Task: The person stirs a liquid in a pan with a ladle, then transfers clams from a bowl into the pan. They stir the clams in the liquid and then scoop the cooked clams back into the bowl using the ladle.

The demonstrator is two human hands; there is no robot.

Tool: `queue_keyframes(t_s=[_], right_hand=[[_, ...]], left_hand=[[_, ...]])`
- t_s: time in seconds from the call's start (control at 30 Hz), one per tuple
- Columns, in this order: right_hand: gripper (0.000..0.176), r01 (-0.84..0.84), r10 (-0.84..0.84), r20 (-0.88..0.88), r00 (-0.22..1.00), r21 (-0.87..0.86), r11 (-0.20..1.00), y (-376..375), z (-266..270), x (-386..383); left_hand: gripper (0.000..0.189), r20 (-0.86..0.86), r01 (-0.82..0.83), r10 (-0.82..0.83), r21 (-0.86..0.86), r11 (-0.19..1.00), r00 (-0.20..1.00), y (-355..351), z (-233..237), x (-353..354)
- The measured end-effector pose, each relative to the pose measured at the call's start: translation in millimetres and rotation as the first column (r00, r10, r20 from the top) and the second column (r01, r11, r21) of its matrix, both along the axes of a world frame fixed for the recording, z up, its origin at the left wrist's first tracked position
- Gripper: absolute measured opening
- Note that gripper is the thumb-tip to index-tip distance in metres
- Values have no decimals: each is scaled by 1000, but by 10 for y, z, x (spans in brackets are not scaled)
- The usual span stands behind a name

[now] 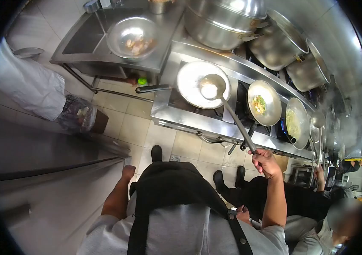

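My right hand (266, 163) is closed around the end of a long-handled ladle (237, 120). The ladle's round bowl is over the inside of a pale frying pan (186, 87) on the stove, where clear liquid shines. That pan's dark handle points left. Low at my left side, my left hand (128, 172) hangs with its fingers curled in, near the edge of a steel cabinet (62, 174); nothing shows in it. To the right of the first pan, another pan (270, 95) holds green and orange food pieces.
A third pan (303, 123) with pale food sits over a blue flame. Large steel pots (274, 46) line the stove's back. A steel bowl (117, 40) of food pieces stands on the left counter. A co-worker (291, 199) works close on my right; a lined bin (76, 112) is at left.
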State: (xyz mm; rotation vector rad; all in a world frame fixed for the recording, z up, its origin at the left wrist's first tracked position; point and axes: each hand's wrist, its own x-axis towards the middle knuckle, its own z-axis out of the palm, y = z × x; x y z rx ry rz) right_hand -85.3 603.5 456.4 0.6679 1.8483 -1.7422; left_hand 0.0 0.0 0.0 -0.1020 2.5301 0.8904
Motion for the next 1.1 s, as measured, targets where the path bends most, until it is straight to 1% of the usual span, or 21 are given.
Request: queue_keyframes(t_s=[0.03,0.07,0.1,0.13,0.17,0.27,0.37,0.4,0.5,0.57,0.63,0.7,0.77,0.8,0.83,0.87,0.9,0.97,1.03,1.07,1.1], right_hand=[[22,-8,9,-7,1000,36,999,68,27,-3],[21,-17,18,-14,1000,73,997,132,58,-8],[21,-18,18,2,1000,52,998,67,0,41],[20,-46,48,-12,999,144,989,258,170,-14],[20,-73,76,-9,997,180,981,260,185,-15],[20,-85,78,40,996,203,976,300,271,-82],[18,-136,125,63,990,219,966,288,409,-161],[19,-148,134,83,988,191,970,268,435,-181],[21,-153,139,112,984,133,979,150,483,-223],[22,-150,136,127,983,107,983,63,501,-256],[22,-136,131,128,983,32,990,-41,494,-296],[22,-144,138,130,982,39,989,-195,528,-346],[22,-121,120,150,981,0,993,-330,568,-407],[22,-102,103,157,982,-13,995,-388,564,-427],[22,-105,106,156,982,-13,994,-435,550,-451],[23,-102,108,164,981,-47,994,-477,531,-479],[24,-99,112,171,979,-82,992,-523,516,-502],[24,-75,91,177,980,-95,993,-603,512,-533],[25,-29,64,172,983,-198,980,-628,486,-564],[25,-34,69,174,982,-198,980,-623,455,-570],[26,20,39,190,981,-296,955,-605,404,-567]], left_hand=[[18,-72,190,-202,-149,971,977,4,78,-33],[17,-112,354,-403,-305,884,909,19,154,-63],[17,-88,359,-404,-317,878,910,-191,258,29],[17,-48,364,-390,-273,890,919,153,149,-86],[17,30,374,-381,-272,886,924,79,238,-74],[17,29,396,-411,-334,855,911,0,342,-123],[18,-12,366,-389,-312,877,921,17,255,-104],[18,-10,365,-387,-311,877,922,35,291,-100],[18,91,343,-331,-311,886,939,42,353,-81],[18,20,368,-384,-337,867,923,41,319,-23],[19,16,359,-376,-336,871,927,65,334,15],[19,12,352,-370,-338,873,929,45,324,65],[11,-94,360,-419,-367,858,903,1,197,149],[11,-94,357,-416,-367,859,904,3,153,173],[11,-101,314,-363,-325,892,926,-2,109,199],[11,-103,269,-308,-283,921,946,-19,71,226],[11,-102,266,-305,-284,921,947,-20,116,225],[20,66,236,-227,-212,948,972,16,191,220],[20,75,234,-222,-253,939,972,40,239,223],[21,84,236,-222,-293,926,972,54,265,235],[21,85,231,-216,-292,928,973,56,254,267]])
